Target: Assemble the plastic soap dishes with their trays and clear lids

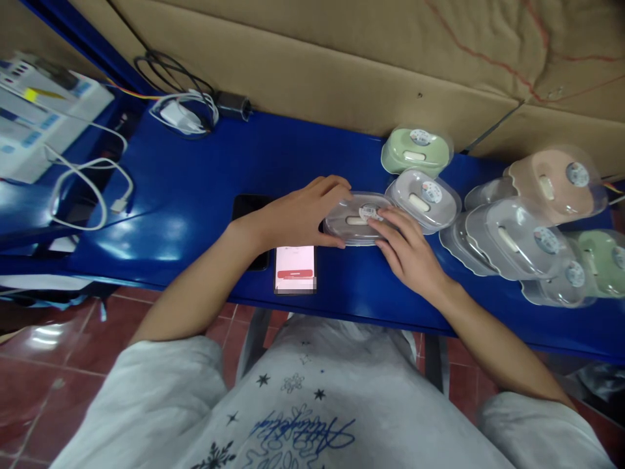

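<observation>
A grey oval plastic box (342, 228) with a clear lid, a white bar on top and a round sticker lies flat on the blue table before me. My left hand (312, 208) grips its left end, thumb at the near edge and fingers over the far side. Across the right part of the lid rest the outstretched fingers of my right hand (407, 251), with the fingertips at the sticker. A phone with a lit screen (295, 267) lies left of the box, partly under my left wrist. Beside it, a dark phone-like object (247, 205) is partly hidden by my forearm.
Right of the box stand a green lidded box (430, 153), a grey one (420, 195) and several stacked boxes (527, 238). Coiled cables with a white charger (183, 117) lie at the back left. A white device (53, 130) with a cable occupies the left. Brown cardboard (317, 71) lines the back.
</observation>
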The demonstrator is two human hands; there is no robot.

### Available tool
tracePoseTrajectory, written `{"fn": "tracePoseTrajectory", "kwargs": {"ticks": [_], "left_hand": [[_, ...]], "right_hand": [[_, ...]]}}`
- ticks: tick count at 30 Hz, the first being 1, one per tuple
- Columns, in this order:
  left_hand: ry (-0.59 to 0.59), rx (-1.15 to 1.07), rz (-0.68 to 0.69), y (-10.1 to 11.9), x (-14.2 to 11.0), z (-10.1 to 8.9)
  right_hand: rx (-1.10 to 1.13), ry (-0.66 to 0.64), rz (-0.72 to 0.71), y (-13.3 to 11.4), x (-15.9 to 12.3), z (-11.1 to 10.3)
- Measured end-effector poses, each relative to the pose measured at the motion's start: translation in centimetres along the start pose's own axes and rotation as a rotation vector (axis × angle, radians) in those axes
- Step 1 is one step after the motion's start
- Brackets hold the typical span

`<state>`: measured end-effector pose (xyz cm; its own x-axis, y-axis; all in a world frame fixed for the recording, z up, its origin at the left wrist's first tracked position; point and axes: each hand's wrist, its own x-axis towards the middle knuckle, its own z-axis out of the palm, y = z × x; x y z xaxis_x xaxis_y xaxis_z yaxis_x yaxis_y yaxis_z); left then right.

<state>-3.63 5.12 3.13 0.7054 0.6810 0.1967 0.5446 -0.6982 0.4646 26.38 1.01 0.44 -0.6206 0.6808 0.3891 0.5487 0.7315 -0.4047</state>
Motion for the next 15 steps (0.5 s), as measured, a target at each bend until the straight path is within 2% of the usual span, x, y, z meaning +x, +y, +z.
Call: {"fn": "tracePoseTrajectory", "kwargs": {"ticks": [10, 15], "left_hand": [[-0.092, 0.115, -0.107, 1.7, -0.4, -0.5], [-0.098, 0.200, -0.098, 2.8, -0.9, -0.4]], "right_hand": [[-0.010, -0.077, 0.005, -0.4, 0.0, 0.2], [-0.042, -0.107, -0.040, -0.5, 0.0, 0.2]]}}
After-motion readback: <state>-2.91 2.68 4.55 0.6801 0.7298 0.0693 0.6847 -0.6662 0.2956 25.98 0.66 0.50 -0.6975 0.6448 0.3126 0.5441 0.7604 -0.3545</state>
